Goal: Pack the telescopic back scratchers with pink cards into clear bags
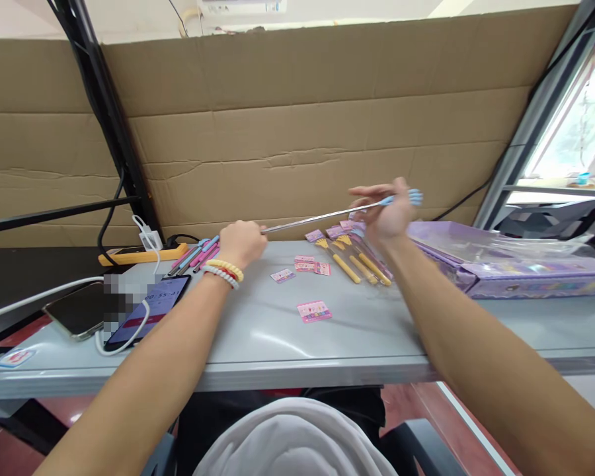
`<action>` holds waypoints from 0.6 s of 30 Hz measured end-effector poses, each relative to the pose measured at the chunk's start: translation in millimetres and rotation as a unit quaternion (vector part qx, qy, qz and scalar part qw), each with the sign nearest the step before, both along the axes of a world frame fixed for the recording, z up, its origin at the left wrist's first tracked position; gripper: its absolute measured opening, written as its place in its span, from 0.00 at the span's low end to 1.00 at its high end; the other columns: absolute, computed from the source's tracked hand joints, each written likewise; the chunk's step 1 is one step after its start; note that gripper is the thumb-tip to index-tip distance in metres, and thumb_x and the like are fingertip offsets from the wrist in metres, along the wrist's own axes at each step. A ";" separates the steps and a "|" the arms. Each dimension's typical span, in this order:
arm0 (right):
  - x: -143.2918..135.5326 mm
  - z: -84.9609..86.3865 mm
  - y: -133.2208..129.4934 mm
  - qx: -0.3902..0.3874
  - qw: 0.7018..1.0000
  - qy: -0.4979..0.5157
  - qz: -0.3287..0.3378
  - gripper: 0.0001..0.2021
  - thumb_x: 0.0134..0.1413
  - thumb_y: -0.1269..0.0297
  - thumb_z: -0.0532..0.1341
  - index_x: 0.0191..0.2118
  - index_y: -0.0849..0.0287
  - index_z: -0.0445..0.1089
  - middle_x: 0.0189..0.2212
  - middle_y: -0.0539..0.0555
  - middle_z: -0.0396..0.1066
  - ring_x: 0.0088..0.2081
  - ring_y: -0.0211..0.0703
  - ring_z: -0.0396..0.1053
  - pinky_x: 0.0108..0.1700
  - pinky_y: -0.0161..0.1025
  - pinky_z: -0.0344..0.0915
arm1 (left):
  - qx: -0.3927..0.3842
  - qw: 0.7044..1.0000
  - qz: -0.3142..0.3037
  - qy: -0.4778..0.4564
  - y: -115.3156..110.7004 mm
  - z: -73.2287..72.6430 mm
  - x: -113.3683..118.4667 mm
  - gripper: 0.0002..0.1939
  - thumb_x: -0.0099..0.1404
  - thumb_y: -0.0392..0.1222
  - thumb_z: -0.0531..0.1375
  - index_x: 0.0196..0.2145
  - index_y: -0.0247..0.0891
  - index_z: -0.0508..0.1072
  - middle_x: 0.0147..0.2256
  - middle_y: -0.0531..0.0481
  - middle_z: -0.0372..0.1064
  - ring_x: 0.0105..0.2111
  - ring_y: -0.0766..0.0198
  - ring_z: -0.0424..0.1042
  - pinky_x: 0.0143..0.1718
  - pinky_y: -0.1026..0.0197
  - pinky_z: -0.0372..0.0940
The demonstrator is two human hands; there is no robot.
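A long thin silvery rod with a light blue hand-shaped end stretches between my two hands above the table. My left hand is closed round its left end. Near the blue end, my right hand has its thumb and some fingers round the rod, while other fingers point left. Below the rod lie small pink printed cards. Several yellow-handled sticks with fork-like tops lie beside my right wrist, some in clear wrapping. Pink and blue sticks lie left of my left hand.
A purple box with clear plastic on it stands at the right. Two phones, one showing a lit screen, lie at the left with a white cable. Behind them is a yellow power strip. A cardboard wall closes the back.
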State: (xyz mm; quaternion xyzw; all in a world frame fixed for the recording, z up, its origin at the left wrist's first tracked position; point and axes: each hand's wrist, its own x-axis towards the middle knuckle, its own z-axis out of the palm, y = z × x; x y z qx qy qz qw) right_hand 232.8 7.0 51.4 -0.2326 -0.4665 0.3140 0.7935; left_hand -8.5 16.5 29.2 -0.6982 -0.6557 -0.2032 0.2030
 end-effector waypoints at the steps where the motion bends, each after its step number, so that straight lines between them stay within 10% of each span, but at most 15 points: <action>1: -22.3 -8.2 -2.1 0.003 0.997 -0.058 0.047 0.25 0.53 0.42 0.48 0.21 0.58 0.63 0.28 0.55 0.73 0.22 0.36 0.65 0.18 0.34 0.57 | 0.011 1.000 -0.024 0.003 -7.8 -0.1 13.9 0.25 0.63 0.47 0.43 0.37 0.35 0.76 0.34 0.37 0.73 0.37 0.50 0.71 0.36 0.54 0.60; 6: -79.7 -41.9 -15.8 0.029 0.959 -0.254 0.119 0.26 0.55 0.44 0.46 0.25 0.59 0.69 0.36 0.57 0.73 0.31 0.41 0.69 0.27 0.37 0.64 | -0.005 0.995 -0.102 0.010 -28.8 -9.2 41.0 0.20 0.63 0.45 0.46 0.35 0.36 0.77 0.32 0.39 0.73 0.35 0.52 0.72 0.35 0.55 0.62; 14: -64.1 -50.0 -15.1 0.098 0.854 -0.511 -0.008 0.16 0.58 0.55 0.49 0.38 0.58 0.69 0.36 0.55 0.71 0.39 0.43 0.67 0.39 0.40 0.62 | -0.013 0.974 -0.226 -0.006 -20.2 -21.8 25.4 0.16 0.60 0.42 0.50 0.43 0.41 0.71 0.32 0.46 0.73 0.34 0.56 0.71 0.32 0.58 0.60; 18: -64.9 -52.7 -11.7 0.063 0.848 -0.525 -0.025 0.24 0.61 0.49 0.42 0.36 0.58 0.71 0.22 0.52 0.67 0.29 0.41 0.66 0.33 0.38 0.61 | 0.006 0.965 -0.260 -0.008 -2.3 -25.8 11.2 0.13 0.55 0.41 0.54 0.37 0.38 0.71 0.38 0.45 0.71 0.41 0.56 0.68 0.42 0.56 0.59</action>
